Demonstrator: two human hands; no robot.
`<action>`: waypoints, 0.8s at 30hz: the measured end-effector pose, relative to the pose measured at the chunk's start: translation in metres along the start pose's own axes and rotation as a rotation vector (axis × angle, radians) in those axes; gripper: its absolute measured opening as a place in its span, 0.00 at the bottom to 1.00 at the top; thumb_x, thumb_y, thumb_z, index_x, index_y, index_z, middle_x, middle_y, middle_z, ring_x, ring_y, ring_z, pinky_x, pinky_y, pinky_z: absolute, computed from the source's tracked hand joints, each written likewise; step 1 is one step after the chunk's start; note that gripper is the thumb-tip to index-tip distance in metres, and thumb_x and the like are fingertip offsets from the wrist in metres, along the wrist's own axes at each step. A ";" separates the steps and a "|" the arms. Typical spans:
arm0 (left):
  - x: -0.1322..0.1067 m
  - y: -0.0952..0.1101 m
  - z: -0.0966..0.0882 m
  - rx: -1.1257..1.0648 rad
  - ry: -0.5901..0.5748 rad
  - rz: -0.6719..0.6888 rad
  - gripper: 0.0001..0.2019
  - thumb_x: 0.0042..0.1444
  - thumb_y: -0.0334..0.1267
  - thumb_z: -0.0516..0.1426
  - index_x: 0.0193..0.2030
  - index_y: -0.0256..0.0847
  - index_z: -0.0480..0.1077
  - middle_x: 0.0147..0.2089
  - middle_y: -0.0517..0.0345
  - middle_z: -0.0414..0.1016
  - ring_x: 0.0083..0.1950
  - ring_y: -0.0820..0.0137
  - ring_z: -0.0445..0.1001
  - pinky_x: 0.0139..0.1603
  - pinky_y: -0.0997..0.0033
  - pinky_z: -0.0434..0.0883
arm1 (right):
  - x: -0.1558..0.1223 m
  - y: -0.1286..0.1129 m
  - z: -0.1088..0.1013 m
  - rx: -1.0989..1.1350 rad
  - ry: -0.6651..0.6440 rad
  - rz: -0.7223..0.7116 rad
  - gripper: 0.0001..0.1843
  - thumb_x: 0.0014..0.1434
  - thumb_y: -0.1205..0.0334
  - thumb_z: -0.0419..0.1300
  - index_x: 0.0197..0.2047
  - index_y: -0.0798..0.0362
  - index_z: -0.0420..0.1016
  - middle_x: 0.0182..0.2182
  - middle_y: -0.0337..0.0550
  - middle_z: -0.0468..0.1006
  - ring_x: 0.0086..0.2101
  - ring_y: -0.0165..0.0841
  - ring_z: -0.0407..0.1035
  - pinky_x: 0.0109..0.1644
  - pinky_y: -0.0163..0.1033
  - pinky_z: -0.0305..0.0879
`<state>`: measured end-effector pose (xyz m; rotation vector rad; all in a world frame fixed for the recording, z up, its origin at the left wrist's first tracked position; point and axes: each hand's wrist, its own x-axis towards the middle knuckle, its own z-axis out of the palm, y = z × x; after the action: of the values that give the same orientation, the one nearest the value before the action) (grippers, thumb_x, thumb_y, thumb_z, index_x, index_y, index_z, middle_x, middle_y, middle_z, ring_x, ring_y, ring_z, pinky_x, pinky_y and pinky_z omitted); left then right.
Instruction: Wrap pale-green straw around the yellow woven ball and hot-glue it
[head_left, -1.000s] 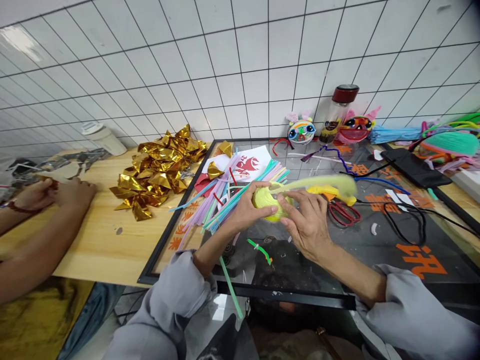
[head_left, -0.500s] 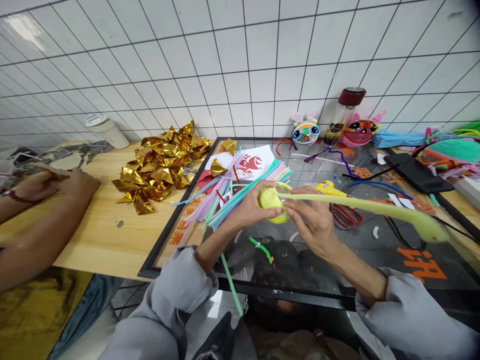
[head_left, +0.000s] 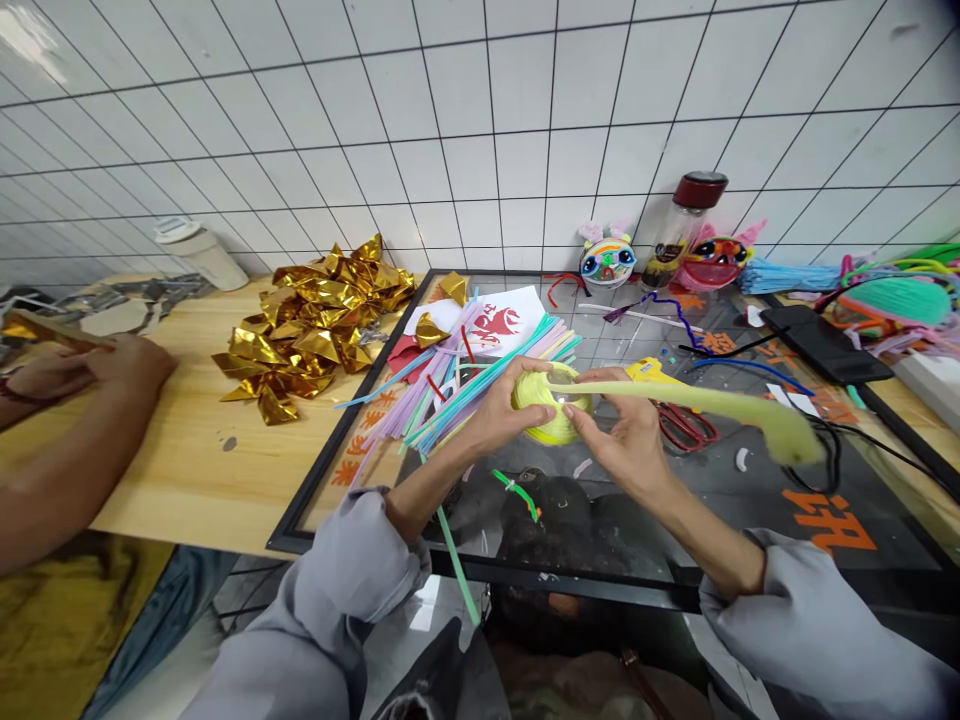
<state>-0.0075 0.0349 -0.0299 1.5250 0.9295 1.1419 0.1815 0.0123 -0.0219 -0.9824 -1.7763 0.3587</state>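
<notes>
Both hands hold a round ball point(head_left: 541, 395) above the framed board; its surface is largely wrapped in yellow pipe cleaner, with a see-through patch near the top right. My left hand point(head_left: 504, 412) grips its left side, thumb in front and fingers over the top. On the other side, my right hand point(head_left: 628, 428) is closed on the ball's right edge, thumb tip against the wrapping. A loose pale yellow pipe cleaner point(head_left: 697, 397) runs rightward from the ball over my right hand, its blurred end drooping. How the right fingertips sit behind the ball is hidden.
A pipe cleaner bundle point(head_left: 484, 390) lies left of the ball. Red-handled scissors point(head_left: 686, 427), a black phone point(head_left: 821, 343), a bottle point(head_left: 681, 230) and two decorated balls lie beyond. Gold foil pieces point(head_left: 315, 310) cover the left. Another person's hands point(head_left: 112, 375) work at far left.
The pipe cleaner's loose end has swung inward and lower. My right fingers have shifted slightly around the ball. The whole view has moved a little.
</notes>
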 end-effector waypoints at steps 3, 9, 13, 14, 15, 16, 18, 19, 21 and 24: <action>0.000 -0.003 0.001 -0.038 0.003 -0.003 0.26 0.43 0.41 0.66 0.51 0.42 0.68 0.54 0.54 0.75 0.52 0.61 0.74 0.54 0.63 0.70 | 0.001 -0.003 0.001 0.028 0.016 0.013 0.04 0.60 0.59 0.64 0.38 0.48 0.77 0.40 0.46 0.79 0.43 0.41 0.75 0.49 0.49 0.71; 0.001 -0.005 0.002 -0.061 0.023 -0.006 0.25 0.41 0.40 0.65 0.48 0.44 0.69 0.50 0.57 0.75 0.46 0.65 0.72 0.47 0.67 0.68 | 0.002 -0.008 0.002 0.043 0.043 0.053 0.02 0.57 0.60 0.65 0.34 0.48 0.78 0.37 0.44 0.80 0.40 0.41 0.75 0.47 0.49 0.71; 0.003 -0.006 0.003 -0.035 0.051 -0.006 0.24 0.40 0.39 0.64 0.47 0.44 0.69 0.50 0.56 0.75 0.47 0.64 0.72 0.47 0.66 0.69 | 0.001 -0.012 0.001 0.039 0.029 0.083 0.04 0.58 0.59 0.64 0.34 0.48 0.79 0.37 0.45 0.80 0.41 0.42 0.76 0.47 0.50 0.71; 0.003 -0.007 0.003 -0.026 0.056 -0.002 0.24 0.40 0.38 0.64 0.47 0.44 0.69 0.50 0.56 0.75 0.48 0.64 0.73 0.48 0.66 0.70 | 0.001 -0.013 0.000 0.035 0.033 0.083 0.04 0.58 0.58 0.64 0.34 0.48 0.79 0.37 0.45 0.80 0.40 0.42 0.76 0.47 0.50 0.71; 0.003 -0.007 0.003 -0.019 0.057 0.001 0.24 0.40 0.38 0.64 0.47 0.43 0.69 0.51 0.56 0.75 0.48 0.63 0.73 0.48 0.65 0.70 | 0.001 -0.013 0.000 0.030 0.034 0.079 0.04 0.58 0.58 0.64 0.34 0.48 0.79 0.37 0.45 0.81 0.40 0.42 0.76 0.46 0.50 0.71; 0.004 -0.007 0.003 -0.015 0.057 0.004 0.23 0.40 0.37 0.64 0.47 0.43 0.69 0.51 0.56 0.75 0.48 0.63 0.73 0.49 0.65 0.70 | 0.001 -0.013 0.000 0.024 0.033 0.074 0.04 0.59 0.58 0.64 0.34 0.48 0.78 0.37 0.45 0.81 0.40 0.41 0.76 0.46 0.50 0.71; 0.004 -0.007 0.003 -0.013 0.058 0.009 0.23 0.40 0.37 0.64 0.46 0.44 0.69 0.51 0.56 0.75 0.48 0.63 0.73 0.49 0.65 0.71 | 0.000 -0.014 0.000 0.019 0.023 0.067 0.04 0.60 0.58 0.64 0.34 0.48 0.78 0.37 0.46 0.81 0.40 0.42 0.76 0.46 0.50 0.71; 0.004 -0.007 0.003 -0.015 0.059 0.011 0.22 0.41 0.37 0.64 0.46 0.44 0.69 0.51 0.56 0.75 0.48 0.63 0.73 0.49 0.65 0.71 | 0.000 -0.013 0.000 0.020 0.023 0.066 0.05 0.60 0.58 0.64 0.34 0.49 0.78 0.37 0.46 0.81 0.41 0.42 0.76 0.46 0.51 0.71; 0.003 -0.007 0.004 -0.020 0.062 0.013 0.22 0.40 0.36 0.64 0.46 0.44 0.69 0.51 0.56 0.76 0.47 0.64 0.73 0.48 0.65 0.71 | -0.001 -0.012 0.001 0.030 0.035 0.068 0.05 0.61 0.58 0.63 0.35 0.49 0.79 0.37 0.47 0.80 0.41 0.42 0.76 0.46 0.51 0.70; 0.004 -0.006 0.004 -0.028 0.065 0.013 0.22 0.40 0.37 0.65 0.46 0.43 0.69 0.51 0.56 0.76 0.47 0.64 0.73 0.49 0.64 0.71 | -0.002 -0.010 0.003 0.045 0.049 0.074 0.05 0.60 0.58 0.63 0.35 0.50 0.79 0.38 0.47 0.80 0.41 0.42 0.75 0.46 0.51 0.70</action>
<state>-0.0029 0.0386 -0.0353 1.4811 0.9445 1.2152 0.1744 0.0053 -0.0179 -1.0188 -1.6840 0.4154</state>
